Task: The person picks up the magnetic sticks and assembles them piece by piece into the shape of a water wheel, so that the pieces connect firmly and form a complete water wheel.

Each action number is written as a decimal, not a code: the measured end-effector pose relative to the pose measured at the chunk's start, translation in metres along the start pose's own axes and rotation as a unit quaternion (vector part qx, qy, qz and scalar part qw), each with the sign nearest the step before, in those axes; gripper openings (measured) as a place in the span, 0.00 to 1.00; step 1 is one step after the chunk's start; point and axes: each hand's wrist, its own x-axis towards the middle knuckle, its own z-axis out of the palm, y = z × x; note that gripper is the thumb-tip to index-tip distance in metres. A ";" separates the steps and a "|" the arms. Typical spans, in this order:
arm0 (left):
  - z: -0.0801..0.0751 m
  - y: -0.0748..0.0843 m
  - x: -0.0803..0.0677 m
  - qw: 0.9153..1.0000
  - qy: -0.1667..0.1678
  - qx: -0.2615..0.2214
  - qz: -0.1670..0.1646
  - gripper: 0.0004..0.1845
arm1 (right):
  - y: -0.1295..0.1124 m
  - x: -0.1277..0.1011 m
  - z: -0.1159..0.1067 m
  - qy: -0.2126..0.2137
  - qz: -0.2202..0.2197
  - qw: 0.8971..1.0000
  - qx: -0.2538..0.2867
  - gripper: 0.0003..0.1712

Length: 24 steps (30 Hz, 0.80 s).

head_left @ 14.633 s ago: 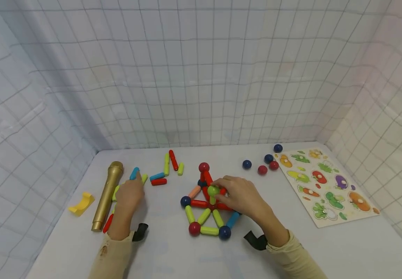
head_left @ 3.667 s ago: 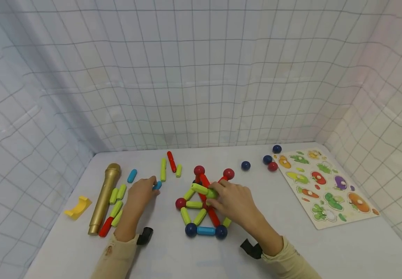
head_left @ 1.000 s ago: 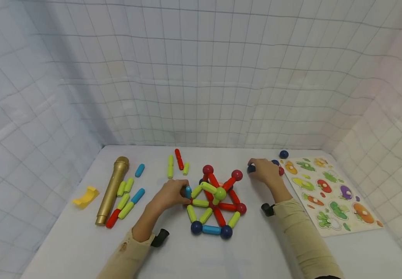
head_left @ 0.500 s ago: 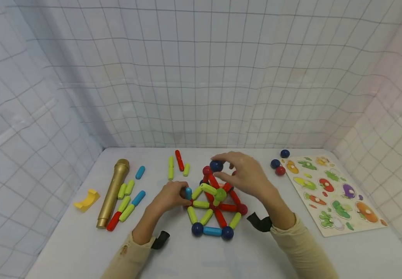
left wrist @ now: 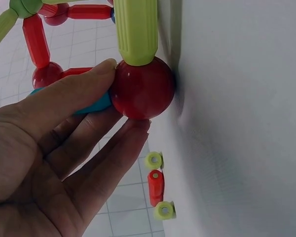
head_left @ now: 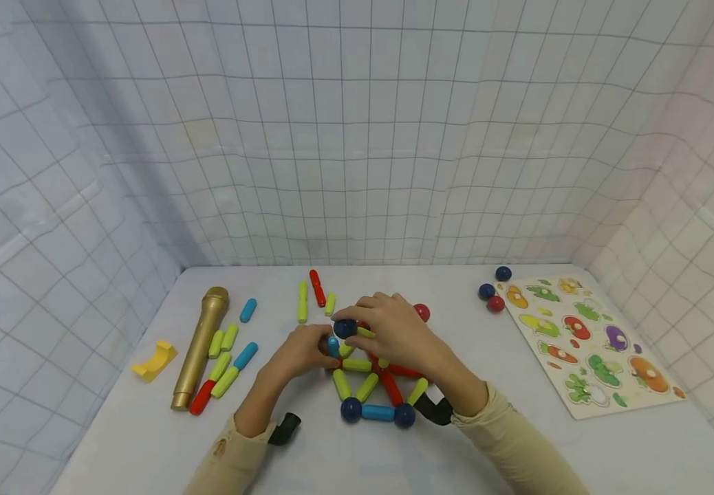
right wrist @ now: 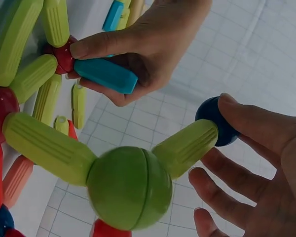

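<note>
A model of magnetic rods and balls (head_left: 391, 388) stands on the table, with a hub and raised rods above its flat base. At its left corner, my left hand (head_left: 298, 354) pinches a red ball (left wrist: 143, 89) and the blue rod (right wrist: 106, 75) that rises from it. My right hand (head_left: 400, 335) holds a dark blue ball (head_left: 345, 328) between thumb and fingers. In the right wrist view that ball meets the free end of a yellow-green rod (right wrist: 187, 148), whose other end joins the raised green ball (right wrist: 130, 187). The right hand hides part of the model in the head view.
Loose rods (head_left: 225, 381) and a gold toy microphone (head_left: 199, 350) lie left, beside a yellow curved piece (head_left: 155, 361). More rods (head_left: 303, 302) lie behind the model. Dark blue and red balls (head_left: 496, 304) sit right, near a vegetable puzzle board (head_left: 586, 357).
My right hand has picked up a dark blue ball on the right and carried it left over the model to the yellow-green rod. My left hand, earlier gripping a blue rod, stays at the corner.
</note>
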 end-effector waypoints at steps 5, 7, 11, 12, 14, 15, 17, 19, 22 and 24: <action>0.000 -0.003 0.001 1.000 -0.002 -0.018 0.010 0.15 | -0.001 0.011 0.013 -0.018 0.021 1.000 -0.013 0.22; 0.000 -0.003 0.001 1.000 -0.004 -0.026 0.008 0.16 | -0.001 0.015 0.020 -0.024 0.024 0.999 -0.028 0.22; 0.000 -0.003 0.001 1.000 -0.004 -0.029 -0.003 0.15 | -0.001 0.019 0.032 -0.032 0.029 0.998 -0.056 0.20; -0.001 -0.002 0.001 1.000 -0.004 -0.026 -0.002 0.15 | -0.001 0.020 0.034 -0.032 0.029 0.997 -0.059 0.20; -0.001 -0.002 0.000 1.000 -0.001 -0.019 0.003 0.15 | 0.000 0.019 0.036 -0.032 0.029 0.997 -0.059 0.21; -0.001 -0.002 -0.001 1.000 -0.001 -0.017 0.006 0.15 | 0.001 0.018 0.036 -0.030 0.029 0.998 -0.054 0.22; -0.002 -0.001 -0.001 1.000 0.000 -0.012 0.013 0.16 | 0.004 0.013 0.032 -0.021 0.032 0.998 -0.041 0.23; -0.002 -0.001 -0.001 1.000 -0.002 -0.012 0.009 0.17 | 0.010 0.004 0.025 0.000 0.038 0.999 -0.022 0.23; 0.000 0.000 -0.001 1.000 -0.016 0.000 -0.012 0.19 | 0.022 -0.017 0.014 0.030 0.054 0.998 0.002 0.19; 0.001 0.000 -0.002 0.999 -0.023 0.018 -0.033 0.19 | 0.029 -0.031 0.008 0.037 0.060 0.997 0.006 0.16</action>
